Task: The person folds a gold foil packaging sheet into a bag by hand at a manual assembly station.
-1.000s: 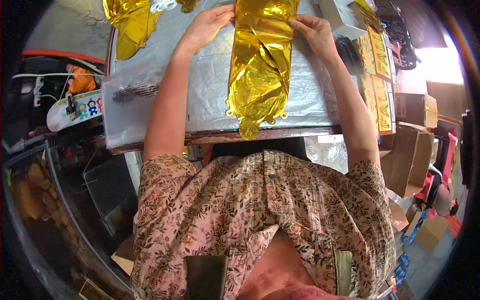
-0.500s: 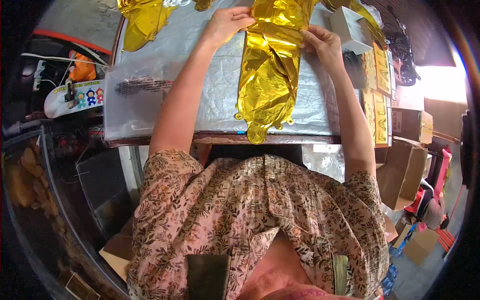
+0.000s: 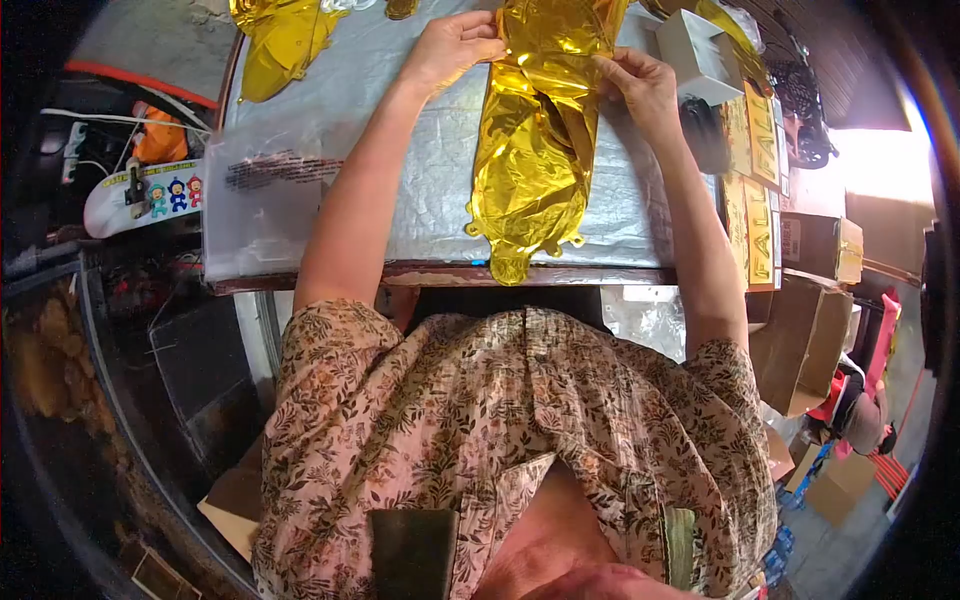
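A flat, shiny gold foil sheet (image 3: pixel 530 170) with small tabs at its near end lies lengthwise on the silver-covered table (image 3: pixel 430 200). My left hand (image 3: pixel 452 50) pinches its left edge between thumb and fingers. On the opposite edge, my right hand (image 3: pixel 640 85) has thumb and fingers closed on the foil. The foil is creased across its width between my hands, and its far end runs out of view. Another gold foil piece (image 3: pixel 280 50) lies at the table's far left.
A clear plastic sheet (image 3: pixel 262 215) covers the table's left front corner. On the right are a white open box (image 3: pixel 697 58), a dark round object (image 3: pixel 705 135) and yellow printed boxes (image 3: pixel 748 220). Cardboard boxes (image 3: pixel 800 340) stand beyond the right edge.
The foil's near end has shifted very slightly left, and its creases between my hands look different. Both hands keep their grip in nearly the same place.
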Demonstrator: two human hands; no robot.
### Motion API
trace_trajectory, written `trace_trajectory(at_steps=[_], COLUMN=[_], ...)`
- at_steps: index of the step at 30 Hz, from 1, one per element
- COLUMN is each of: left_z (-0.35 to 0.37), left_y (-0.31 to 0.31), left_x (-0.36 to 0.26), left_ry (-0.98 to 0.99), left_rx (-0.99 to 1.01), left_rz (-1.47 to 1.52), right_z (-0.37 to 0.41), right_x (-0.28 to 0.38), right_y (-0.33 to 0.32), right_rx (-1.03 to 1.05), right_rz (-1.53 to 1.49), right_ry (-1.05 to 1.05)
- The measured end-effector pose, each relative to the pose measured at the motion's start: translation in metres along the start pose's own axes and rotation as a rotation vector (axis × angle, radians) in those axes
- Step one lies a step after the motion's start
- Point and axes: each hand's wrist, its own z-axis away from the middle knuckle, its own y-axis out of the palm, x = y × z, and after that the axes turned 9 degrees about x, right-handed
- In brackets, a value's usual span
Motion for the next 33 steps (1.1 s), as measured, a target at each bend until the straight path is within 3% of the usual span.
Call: trace_trajectory(at_steps=[5,11,17,19,21,26,27,31,33], left_z=[0.003,0.006,-0.002,-0.002,-0.001,0.0,0.0,0.002,0.006], left_y=[0.009,0.013,0.021,0.019,0.019,0.02,0.023,0.021,0.02], left_x=[-0.015,-0.035,-0.02,-0.015,-0.012,-0.007,-0.006,-0.006,-0.011], left_ry=[0.062,-0.131,-0.126,-0.027,-0.015,0.015,0.06,0.068,0.05], left_rx=[0.032,0.125,-0.033,-0.091,-0.093,-0.093,-0.077,-0.017,0.007], left_rz=[-0.056,-0.188,-0.27,-0.342,-0.35,-0.365,-0.252,-0.147,-0.196], right_z=[0.002,-0.001,0.004,0.004,0.005,0.002,0.002,-0.001,0.004], right_x=[0.002,-0.011,-0.002,-0.003,-0.003,-0.014,-0.014,-0.036,-0.032], right_y=[0.004,0.003,0.005,0.002,-0.003,-0.014,-0.015,-0.009,-0.008], right_rx=[-0.048,-0.068,-0.063,-0.038,0.06,0.082,0.097,0.066,-0.01], right_rz=[0.034,-0.017,-0.014,-0.075,0.018,0.293,0.37,0.215,0.488], right_ry=[-0.045,-0.053,-0.028,-0.056,-0.118,-0.125,-0.103,-0.135,-0.212])
